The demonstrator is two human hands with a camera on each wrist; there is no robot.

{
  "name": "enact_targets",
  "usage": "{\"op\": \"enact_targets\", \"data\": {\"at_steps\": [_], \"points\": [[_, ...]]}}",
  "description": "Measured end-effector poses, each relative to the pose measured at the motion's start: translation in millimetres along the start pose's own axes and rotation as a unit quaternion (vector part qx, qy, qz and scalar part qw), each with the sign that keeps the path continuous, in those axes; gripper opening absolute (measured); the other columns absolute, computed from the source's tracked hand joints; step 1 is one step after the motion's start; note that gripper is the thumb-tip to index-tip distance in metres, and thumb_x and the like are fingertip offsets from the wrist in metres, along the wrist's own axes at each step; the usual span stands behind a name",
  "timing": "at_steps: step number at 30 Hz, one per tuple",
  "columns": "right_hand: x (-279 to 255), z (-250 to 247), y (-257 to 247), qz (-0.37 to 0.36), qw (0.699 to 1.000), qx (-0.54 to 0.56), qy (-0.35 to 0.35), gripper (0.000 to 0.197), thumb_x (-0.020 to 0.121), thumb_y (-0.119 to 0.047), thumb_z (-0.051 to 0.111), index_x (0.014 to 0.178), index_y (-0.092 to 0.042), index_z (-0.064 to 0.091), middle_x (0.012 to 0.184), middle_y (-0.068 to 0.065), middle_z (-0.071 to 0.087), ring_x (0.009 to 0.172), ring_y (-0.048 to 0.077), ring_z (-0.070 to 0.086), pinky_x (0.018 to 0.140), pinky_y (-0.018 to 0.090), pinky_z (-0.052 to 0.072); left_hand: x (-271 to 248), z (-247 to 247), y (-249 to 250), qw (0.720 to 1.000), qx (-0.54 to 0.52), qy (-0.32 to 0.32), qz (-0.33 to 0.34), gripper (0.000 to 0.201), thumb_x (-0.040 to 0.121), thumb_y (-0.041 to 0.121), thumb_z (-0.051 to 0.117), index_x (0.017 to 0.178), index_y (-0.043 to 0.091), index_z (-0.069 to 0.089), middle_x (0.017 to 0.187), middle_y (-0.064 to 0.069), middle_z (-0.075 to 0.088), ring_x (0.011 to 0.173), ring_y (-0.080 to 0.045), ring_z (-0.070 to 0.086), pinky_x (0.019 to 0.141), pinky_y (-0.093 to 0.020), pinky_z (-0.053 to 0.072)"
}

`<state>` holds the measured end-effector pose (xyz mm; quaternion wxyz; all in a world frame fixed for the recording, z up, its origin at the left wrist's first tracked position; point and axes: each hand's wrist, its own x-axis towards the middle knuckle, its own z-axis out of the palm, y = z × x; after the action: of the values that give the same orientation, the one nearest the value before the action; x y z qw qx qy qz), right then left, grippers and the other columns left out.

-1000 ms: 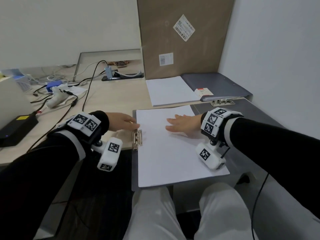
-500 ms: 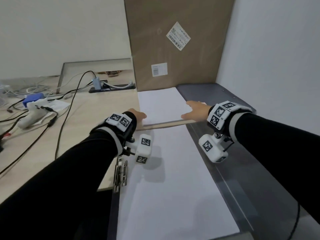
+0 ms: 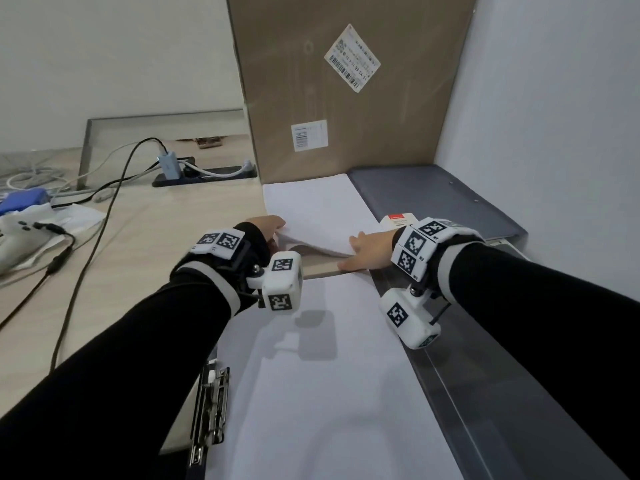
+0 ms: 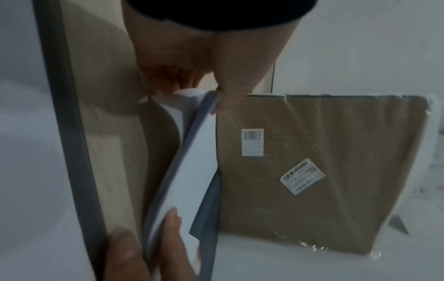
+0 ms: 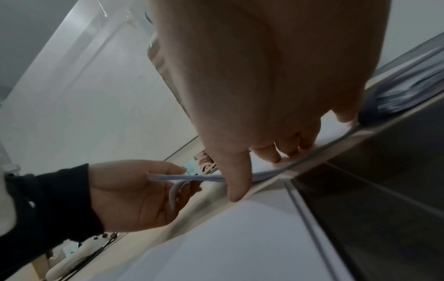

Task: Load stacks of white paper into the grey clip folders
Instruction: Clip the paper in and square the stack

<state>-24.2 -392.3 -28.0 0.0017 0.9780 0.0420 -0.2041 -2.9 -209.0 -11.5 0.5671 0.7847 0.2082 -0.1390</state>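
Note:
A stack of white paper (image 3: 318,206) lies at the back of the desk, its near edge raised. My left hand (image 3: 275,230) pinches the stack's near-left corner, thumb on top and fingers underneath; the left wrist view shows the paper stack (image 4: 192,161) bending in that grip. My right hand (image 3: 349,252) grips the near-right corner of the same stack, and its fingers (image 5: 276,152) rest on the paper's edge. An open grey clip folder (image 3: 485,393) lies in front of me with white sheets (image 3: 329,410) in it and a metal clip (image 3: 211,407) on its left.
A closed grey folder (image 3: 436,199) lies at the back right against the wall. A large brown cardboard box (image 3: 346,98) stands behind the paper. Cables (image 3: 104,220), a power strip (image 3: 204,174) and a white device (image 3: 17,237) occupy the left of the desk.
Both hands left the sheets in the open folder and reached forward to the back stack. They now grip its near corners and its near edge has risen.

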Motion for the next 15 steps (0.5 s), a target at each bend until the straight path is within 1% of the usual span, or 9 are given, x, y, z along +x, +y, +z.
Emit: {"op": "enact_targets", "data": {"at_steps": [2, 4, 6, 7, 8, 10, 12, 13, 15], "points": [[-1, 4, -1, -0.003, 1.000, -0.006, 0.008, 0.078, 0.093, -0.058, 0.035, 0.150, -0.008, 0.018, 0.155, 0.013, 0.024, 0.141, 0.031, 0.030, 0.113, 0.040, 0.027, 2, 5, -1, 1.000, -0.002, -0.013, 0.001, 0.025, 0.097, 0.017, 0.045, 0.078, 0.001, 0.045, 0.045, -0.011, 0.051, 0.024, -0.020, 0.048, 0.034, -0.019, 0.040], [-2, 7, -4, -0.008, 1.000, -0.001, 0.016, 0.077, 0.094, -0.058, 0.033, 0.149, -0.007, 0.019, 0.154, 0.014, 0.024, 0.141, 0.031, 0.029, 0.113, 0.040, 0.026, 3, 8, -2, 0.999, -0.028, -0.009, -0.019, 0.027, 0.098, 0.009, 0.042, 0.073, 0.000, 0.043, 0.041, -0.013, 0.055, 0.022, -0.019, 0.050, 0.033, -0.020, 0.044], [-4, 6, -5, -0.009, 0.999, 0.028, 0.011, 0.075, 0.095, -0.057, 0.028, 0.150, -0.007, 0.019, 0.157, 0.015, 0.021, 0.143, 0.031, 0.025, 0.116, 0.039, 0.022, -2, 5, -2, 1.000, 0.022, 0.015, -0.002, 0.021, 0.097, 0.011, 0.043, 0.077, 0.005, 0.046, 0.066, -0.012, 0.061, 0.052, -0.022, 0.060, 0.054, -0.019, 0.049], [-6, 4, -5, -0.011, 0.998, 0.053, 0.010, 0.072, 0.097, -0.056, 0.025, 0.149, -0.006, 0.023, 0.156, 0.015, 0.024, 0.143, 0.030, 0.026, 0.116, 0.038, 0.022, -4, 1, 1, 0.992, 0.124, 0.005, 0.018, 0.014, 0.097, 0.014, 0.043, 0.085, 0.010, 0.048, 0.084, -0.010, 0.060, 0.072, -0.023, 0.060, 0.066, -0.019, 0.046], [-8, 1, -5, -0.018, 0.996, 0.084, 0.019, 0.068, 0.098, -0.054, 0.024, 0.146, -0.006, 0.030, 0.154, 0.016, 0.029, 0.142, 0.030, 0.029, 0.114, 0.036, 0.023, -7, -2, -1, 0.969, 0.231, 0.031, 0.087, 0.011, 0.097, 0.016, 0.041, 0.091, 0.014, 0.050, 0.099, -0.011, 0.060, 0.089, -0.025, 0.060, 0.072, -0.020, 0.044], [-15, -4, -6, -0.024, 0.986, 0.155, 0.053, 0.065, 0.099, -0.051, 0.023, 0.140, -0.004, 0.040, 0.150, 0.014, 0.038, 0.138, 0.028, 0.036, 0.111, 0.034, 0.026, -15, -11, 1, 0.974, 0.195, 0.028, 0.114, 0.014, 0.096, 0.013, 0.042, 0.086, 0.019, 0.050, 0.115, -0.016, 0.060, 0.107, -0.026, 0.060, 0.062, -0.015, 0.044], [-24, -11, -2, -0.012, 0.969, 0.226, 0.103, 0.066, 0.098, -0.053, 0.026, 0.142, -0.005, 0.038, 0.151, 0.011, 0.037, 0.139, 0.026, 0.035, 0.109, 0.033, 0.027, -23, -24, 0, 0.978, 0.138, 0.030, 0.155, 0.021, 0.093, 0.003, 0.045, 0.077, 0.016, 0.047, 0.092, -0.019, 0.058, 0.082, -0.028, 0.058, 0.046, -0.014, 0.039], [-28, -16, 0, -0.001, 0.956, 0.264, 0.130, 0.067, 0.097, -0.054, 0.030, 0.143, -0.006, 0.036, 0.151, 0.009, 0.037, 0.139, 0.025, 0.035, 0.107, 0.032, 0.028, -29, -31, -1, 0.985, 0.066, 0.047, 0.154, 0.019, 0.092, 0.000, 0.044, 0.080, 0.013, 0.049, 0.080, -0.014, 0.054, 0.066, -0.025, 0.053, 0.038, -0.013, 0.038], [-41, -25, 6, 0.020, 0.916, 0.362, 0.168, 0.067, 0.092, -0.053, 0.044, 0.140, -0.006, 0.038, 0.142, 0.004, 0.046, 0.131, 0.026, 0.045, 0.097, 0.031, 0.037, -38, -45, -6, 0.986, -0.018, 0.039, 0.161, 0.015, 0.092, 0.002, 0.044, 0.099, 0.014, 0.051, 0.073, -0.006, 0.051, 0.054, -0.017, 0.045, 0.033, -0.010, 0.036]]}}
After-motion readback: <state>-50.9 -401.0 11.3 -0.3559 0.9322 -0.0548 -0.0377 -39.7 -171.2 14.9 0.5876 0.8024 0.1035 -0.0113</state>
